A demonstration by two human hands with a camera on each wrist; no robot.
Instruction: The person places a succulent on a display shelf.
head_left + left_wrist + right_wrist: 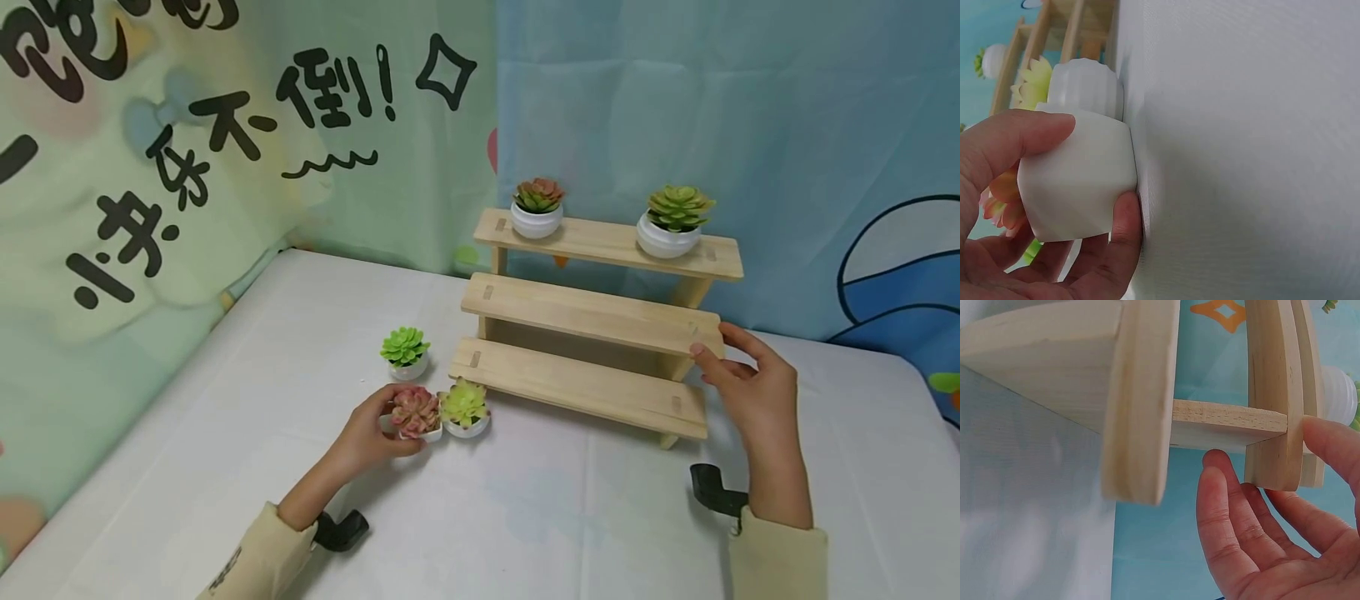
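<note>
My left hand [372,433] grips a small white pot with a pink succulent [415,413] on the white table; the left wrist view shows fingers and thumb curled round the pot [1075,184]. Touching it on the right stands a yellow-green succulent pot [465,408], also seen behind it as a ribbed white pot [1087,86]. My right hand [750,379] holds the right end of the middle step of a three-step wooden stand [592,321], thumb on top and fingers under the board [1272,400].
A bright green succulent pot [406,352] stands left of the stand. On the top step sit a reddish succulent pot [537,208] and a larger green succulent pot [673,221]. Printed curtains hang close behind and at the left.
</note>
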